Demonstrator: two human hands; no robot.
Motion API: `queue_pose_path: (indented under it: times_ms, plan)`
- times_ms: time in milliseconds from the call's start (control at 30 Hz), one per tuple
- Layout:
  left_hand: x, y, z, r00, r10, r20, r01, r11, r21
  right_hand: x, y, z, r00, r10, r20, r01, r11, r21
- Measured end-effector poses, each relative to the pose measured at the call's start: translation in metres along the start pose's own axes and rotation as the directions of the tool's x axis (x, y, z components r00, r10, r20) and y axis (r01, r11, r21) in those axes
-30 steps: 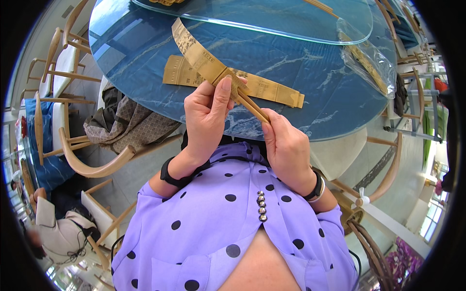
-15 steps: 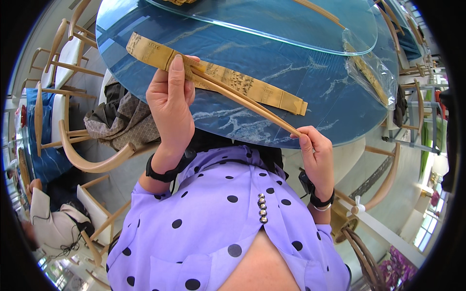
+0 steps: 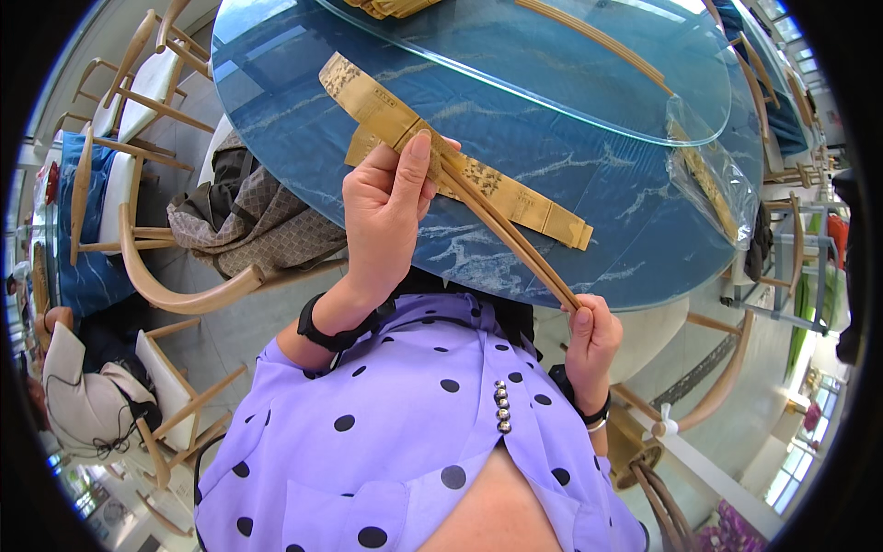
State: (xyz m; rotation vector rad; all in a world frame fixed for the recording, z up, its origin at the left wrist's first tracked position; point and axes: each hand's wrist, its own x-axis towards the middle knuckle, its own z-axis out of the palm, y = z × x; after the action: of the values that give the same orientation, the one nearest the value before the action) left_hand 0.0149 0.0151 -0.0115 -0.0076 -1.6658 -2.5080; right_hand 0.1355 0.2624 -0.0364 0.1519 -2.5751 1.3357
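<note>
A pair of wooden chopsticks [image 3: 506, 230] slants between my hands above the table's near edge. My left hand [image 3: 382, 212] is closed, its thumb pressing the upper end of the chopsticks together with a gold printed paper sleeve [image 3: 368, 97]. That sleeve sticks out past my thumb toward the far left, its tip curling. At the lower right end, my right hand [image 3: 590, 345] pinches the chopstick tips between thumb and fingers. Beneath the chopsticks, more gold paper sleeves [image 3: 529, 204] lie on the table, partly hidden by my left hand.
The round blue marbled table [image 3: 635, 244] carries a glass turntable [image 3: 515, 83]. On the turntable are loose chopsticks [image 3: 598, 39] and a gold pile [image 3: 391, 5]. A clear plastic bag [image 3: 713, 184] lies at right. A wooden chair [image 3: 184, 296] with a patterned bag [image 3: 267, 216] stands left.
My left hand has moved right and slightly down in view, and the held sleeve now angles more steeply. The chopsticks tilt more. My right hand still pinches their tips, a little lower.
</note>
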Motion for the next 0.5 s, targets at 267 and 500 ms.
queue_pose_path:
  times_ms: [267,500]
  plan:
    - [-0.015,-0.009,0.012,0.999,-0.033,0.025,0.031,0.998,0.059,-0.004,-0.005,0.006,0.994,0.106,-0.005,-0.106,0.991,0.08]
    - [-0.009,-0.005,0.006,0.996,-0.03,0.082,0.026,0.998,0.052,-0.008,-0.002,0.008,0.991,0.133,-0.025,-0.13,0.987,0.089]
